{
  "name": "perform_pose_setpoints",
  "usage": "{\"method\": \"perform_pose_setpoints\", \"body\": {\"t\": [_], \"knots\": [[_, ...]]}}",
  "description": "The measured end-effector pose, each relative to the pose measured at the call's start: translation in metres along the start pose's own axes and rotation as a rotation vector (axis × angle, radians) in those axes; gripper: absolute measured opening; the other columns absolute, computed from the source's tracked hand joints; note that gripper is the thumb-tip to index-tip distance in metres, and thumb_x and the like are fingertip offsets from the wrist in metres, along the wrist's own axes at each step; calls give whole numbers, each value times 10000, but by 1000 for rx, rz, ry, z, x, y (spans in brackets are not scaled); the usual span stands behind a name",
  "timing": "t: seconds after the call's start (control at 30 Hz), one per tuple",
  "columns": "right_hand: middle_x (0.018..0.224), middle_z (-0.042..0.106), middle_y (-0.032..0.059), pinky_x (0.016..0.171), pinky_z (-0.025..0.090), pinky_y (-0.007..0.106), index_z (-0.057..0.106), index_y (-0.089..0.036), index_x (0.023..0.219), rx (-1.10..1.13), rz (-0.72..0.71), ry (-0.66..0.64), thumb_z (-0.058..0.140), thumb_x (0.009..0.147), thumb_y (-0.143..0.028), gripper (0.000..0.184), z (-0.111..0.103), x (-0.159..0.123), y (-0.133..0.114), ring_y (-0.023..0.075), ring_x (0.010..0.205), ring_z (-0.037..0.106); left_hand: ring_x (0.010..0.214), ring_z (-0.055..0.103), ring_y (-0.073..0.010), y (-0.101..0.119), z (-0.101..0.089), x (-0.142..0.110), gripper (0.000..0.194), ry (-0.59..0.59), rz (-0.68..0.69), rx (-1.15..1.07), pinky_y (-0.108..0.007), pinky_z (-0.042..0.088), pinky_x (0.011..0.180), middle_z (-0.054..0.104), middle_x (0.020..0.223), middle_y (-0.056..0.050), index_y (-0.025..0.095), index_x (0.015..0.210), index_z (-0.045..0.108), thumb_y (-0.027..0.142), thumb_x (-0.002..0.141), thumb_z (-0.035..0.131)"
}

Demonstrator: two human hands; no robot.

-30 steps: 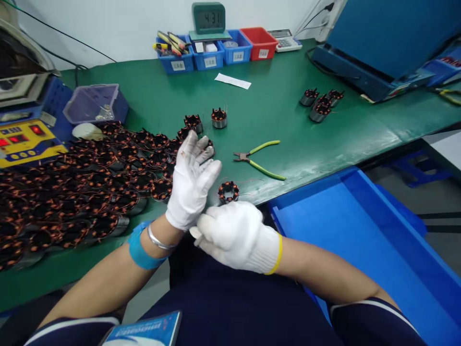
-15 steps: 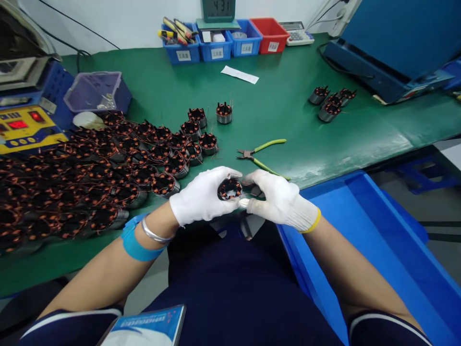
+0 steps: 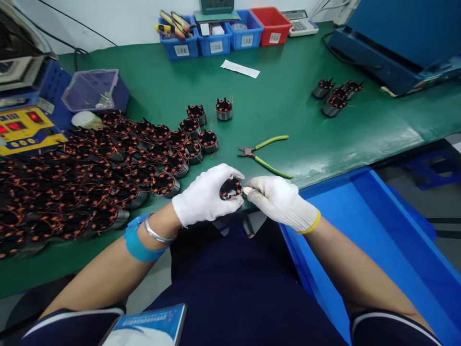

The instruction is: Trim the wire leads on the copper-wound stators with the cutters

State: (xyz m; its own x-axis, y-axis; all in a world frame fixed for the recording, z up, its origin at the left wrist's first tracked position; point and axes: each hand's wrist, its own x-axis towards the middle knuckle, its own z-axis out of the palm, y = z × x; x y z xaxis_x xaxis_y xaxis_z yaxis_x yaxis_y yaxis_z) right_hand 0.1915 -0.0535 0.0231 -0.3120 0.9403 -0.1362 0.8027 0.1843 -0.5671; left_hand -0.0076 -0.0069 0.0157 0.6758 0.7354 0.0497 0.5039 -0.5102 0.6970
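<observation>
While the left hand (image 3: 207,197) is wrapped around a coil ring (image 3: 236,185), keeping it over the near edge of the worktop (image 3: 284,101), the right hand (image 3: 279,198) has its thumb and fingertips together at the ring's right side. From where I stand, whatever those tips may be pinching is too small to tell. Both hands wear white gloves, and the ring's opening faces up. Just beyond them lie wire cutters (image 3: 248,152), jaws pointing left and green handles spread. A crowd of similar rings (image 3: 97,173) covers the worktop's left part, right down towards its near edge, with one ring (image 3: 224,111) standing just off the crowd's far right end. Three more (image 3: 334,98) sit close together near the right end, by a big blue machine (image 3: 382,60). Along the far edge I see three blue bins (image 3: 182,51), a red bin (image 3: 272,32) and a calculator (image 3: 299,24), with a paper strip (image 3: 240,68) lying in front. Below the near edge, to the right, is a blue tray (image 3: 342,197)
</observation>
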Motion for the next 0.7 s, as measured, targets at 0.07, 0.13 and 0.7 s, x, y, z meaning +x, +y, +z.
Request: {"method": "perform_pose_setpoints", "body": {"t": [0.07,0.13,0.7], "knots": [[618,537,-22,565,261,257,554,-187,715,39,10,10,456,938,-349,292,0,0,2,110,571,470,952,614,-221,1,0,1,331,-17,25,19,-354,495,834,638,1051,-56,184,1062,580,322,763,616],[598,532,-26,555,271,255,545,-185,690,109,26,17,458,930,-346,301,0,-1,4,107,557,469,924,589,-221,2,3,1,286,-17,60,54,-357,481,818,627,1010,-55,180,1030,570,317,779,587],[721,670,27,496,449,212,614,-171,781,591,357,-202,526,884,-352,226,-15,-1,19,103,534,577,857,522,-222,-3,23,6,176,50,197,121,-363,443,792,604,930,-81,189,896,567,317,849,456]]}}
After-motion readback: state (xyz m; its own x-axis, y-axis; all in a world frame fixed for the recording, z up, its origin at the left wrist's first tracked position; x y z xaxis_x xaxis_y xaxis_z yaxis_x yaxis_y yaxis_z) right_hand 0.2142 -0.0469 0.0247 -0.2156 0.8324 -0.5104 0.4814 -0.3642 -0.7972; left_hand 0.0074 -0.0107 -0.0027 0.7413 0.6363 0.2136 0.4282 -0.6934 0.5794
